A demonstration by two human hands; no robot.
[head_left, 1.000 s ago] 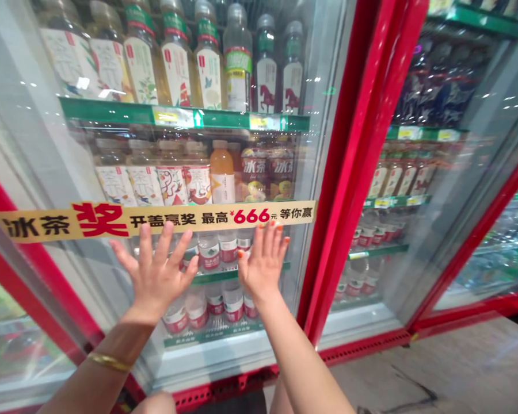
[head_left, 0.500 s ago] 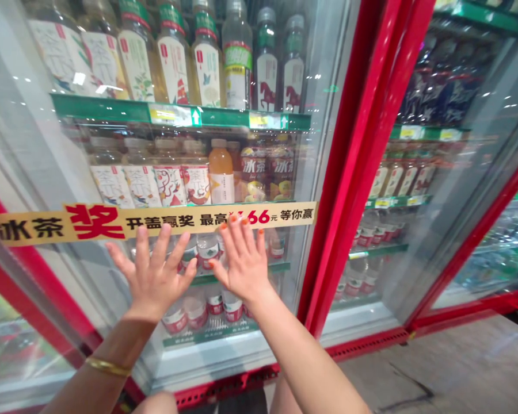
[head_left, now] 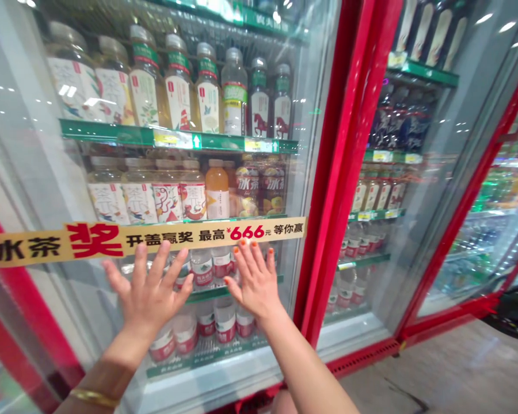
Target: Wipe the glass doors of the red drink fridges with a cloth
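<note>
The fridge door is clear glass, glossy and smooth, throwing back small white glints of ceiling light. Its frame is red painted metal with a bright sheen. Across the glass runs a banner strip of smooth printed film or paper, yellow with a slight gloss. Behind it, the bottles are clear shiny plastic with paper-like printed labels, and the shelf edge looks like green glossy plastic. The left hand and right hand lie bare on the glass; the left wrist bears a polished gold-coloured metal bangle. The floor is dull, rough grey.
</note>
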